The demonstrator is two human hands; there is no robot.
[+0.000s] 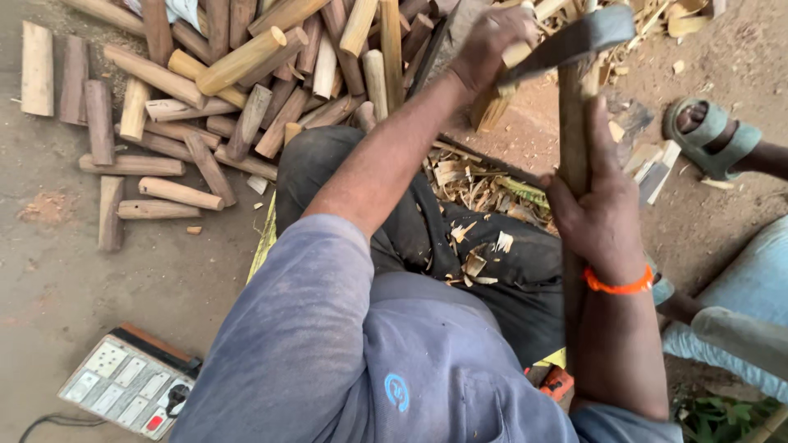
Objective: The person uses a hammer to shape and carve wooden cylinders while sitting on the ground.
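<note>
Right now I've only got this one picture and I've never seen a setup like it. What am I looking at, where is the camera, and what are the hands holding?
There is one view, from a camera worn on a person's head, looking down at their own two bare hands. The person sits on dirt ground in a blue-grey shirt. The left hand has its grip around the handle of a grey metal-headed hatchet. The right hand, with an orange wristband, grips an upright brown wooden stick. Pale wood shavings lie across the lap. Ahead is a pile of cut brown wooden pegs. A white switchboard box sits lower left. Another person's sandalled foot shows at right.
</note>
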